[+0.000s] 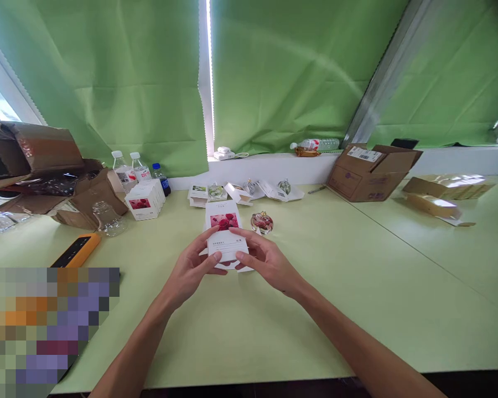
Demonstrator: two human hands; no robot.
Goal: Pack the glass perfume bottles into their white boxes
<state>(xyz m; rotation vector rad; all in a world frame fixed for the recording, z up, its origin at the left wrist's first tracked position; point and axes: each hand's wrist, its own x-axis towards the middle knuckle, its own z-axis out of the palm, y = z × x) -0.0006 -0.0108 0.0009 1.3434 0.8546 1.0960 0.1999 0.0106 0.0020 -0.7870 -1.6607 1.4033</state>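
Between both hands is a white carton (228, 243) with red roses printed on it, its long panel tilted up and away from me. My left hand (195, 260) grips its left side, thumb on the front. On the right side, my right hand (263, 258) mirrors that grip. White flaps stick out below the carton, partly hidden by my fingers. Just beyond my right hand lies a round clear ornament (262, 222) with reddish contents. Farther back, a white flattened box (198, 193) and small glass ornaments (216, 191) rest in a row.
A stack of white rose-printed cartons (145, 200) stands at left, near bottles (124, 170) and an empty clear jar (108, 220). Cardboard boxes (50, 160) crowd the far left. An open cardboard box (371, 171) sits at back right, with yellowish packaging (444, 196) beside it. An orange power strip (78, 251) lies left.
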